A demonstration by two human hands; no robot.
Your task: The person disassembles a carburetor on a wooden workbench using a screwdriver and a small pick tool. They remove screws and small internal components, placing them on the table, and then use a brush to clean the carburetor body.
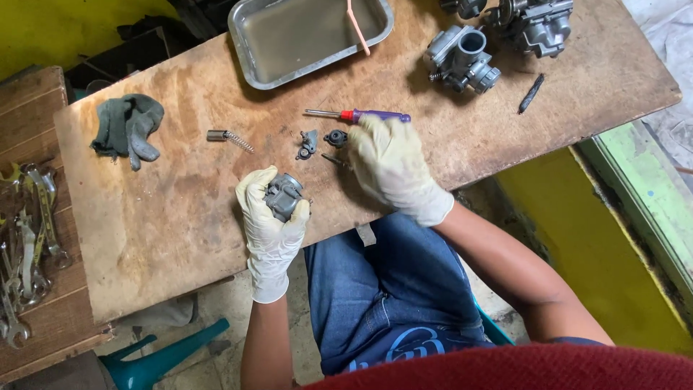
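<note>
My left hand (271, 220), in a pale glove, is closed around a small grey metal carburettor body (283, 195) near the front edge of the wooden board (173, 209). My gloved right hand (390, 162) rests fingers-down on the board beside a small black round part (336, 137) and a thin dark pin (333, 159); whether it grips anything is hidden. Just beyond its fingers lies a screwdriver (361, 115) with a purple and red handle. A small grey bracket (307, 144) lies left of the round part.
A metal tray (249, 43) with a pink stick sits at the back. Two carburettors (462, 58) (538, 22) stand at the back right, a dark rod (530, 94) near them. A spring piece (229, 138) and a grey cloth (130, 130) lie left. Wrenches (29, 238) fill the left shelf.
</note>
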